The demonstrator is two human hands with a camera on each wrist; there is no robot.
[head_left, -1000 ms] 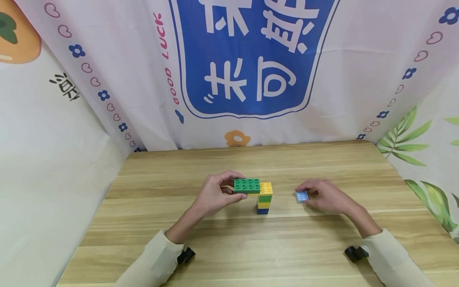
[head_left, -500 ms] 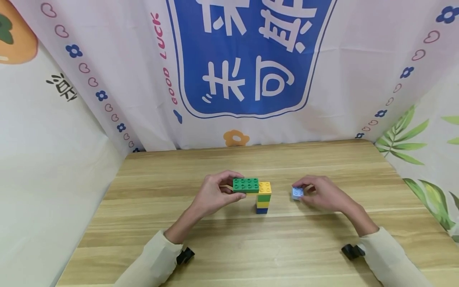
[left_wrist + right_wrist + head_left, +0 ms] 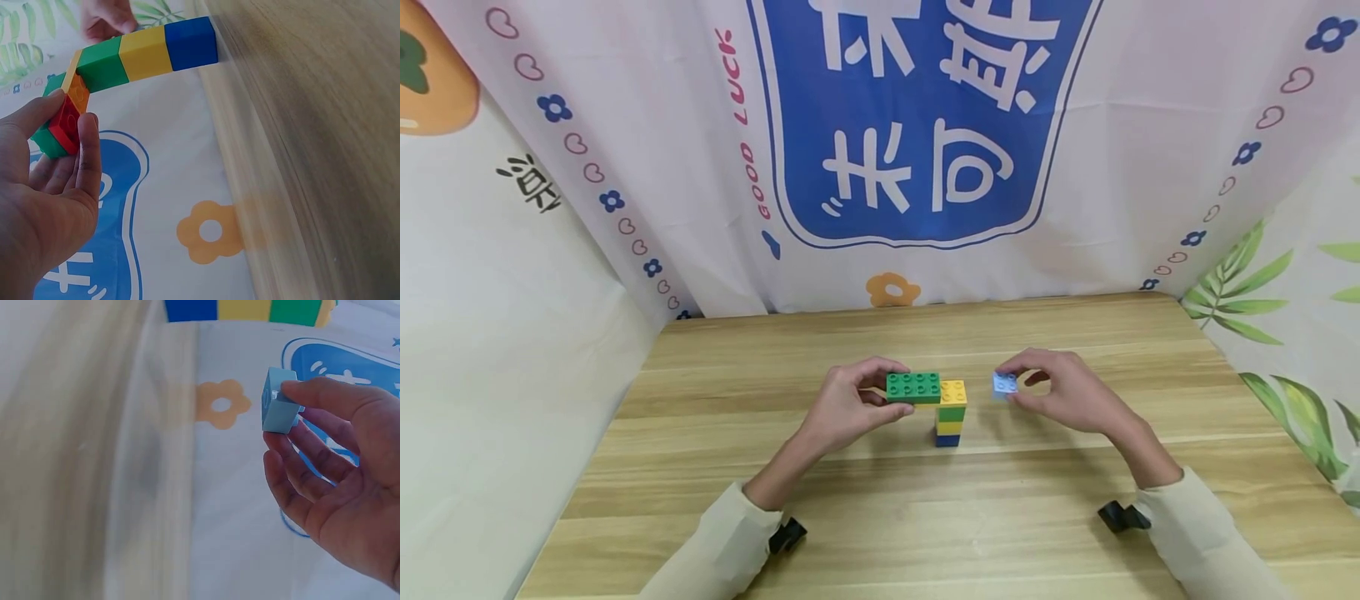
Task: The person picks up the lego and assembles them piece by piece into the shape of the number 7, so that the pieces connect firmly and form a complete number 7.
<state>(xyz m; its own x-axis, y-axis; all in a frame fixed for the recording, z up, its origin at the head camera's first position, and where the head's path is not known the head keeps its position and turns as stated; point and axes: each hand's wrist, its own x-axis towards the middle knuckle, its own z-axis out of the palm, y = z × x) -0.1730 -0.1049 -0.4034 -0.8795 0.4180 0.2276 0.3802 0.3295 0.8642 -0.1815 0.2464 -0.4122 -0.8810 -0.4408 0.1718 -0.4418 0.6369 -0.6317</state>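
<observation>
A tower of toy building bricks (image 3: 951, 425) stands on the table, with blue at the bottom, then yellow and green, and a yellow brick (image 3: 953, 391) across the top. On that yellow brick's left part sits a long green brick (image 3: 913, 387). Underneath, the left wrist view shows a red brick (image 3: 64, 125). My left hand (image 3: 842, 408) pinches the overhanging left end between thumb and fingers. To the tower's right, my right hand (image 3: 1067, 390) pinches a small light blue brick (image 3: 281, 403) above the table, apart from the tower.
The wooden table (image 3: 880, 517) spreads around the tower. A printed cloth (image 3: 1075, 250) hangs behind the table's back edge. Black devices are strapped at both wrists, near the light sleeves (image 3: 1210, 533).
My right hand has moved left and up off the table with the light blue brick, closer to the tower. My left hand has stayed on the bricks.
</observation>
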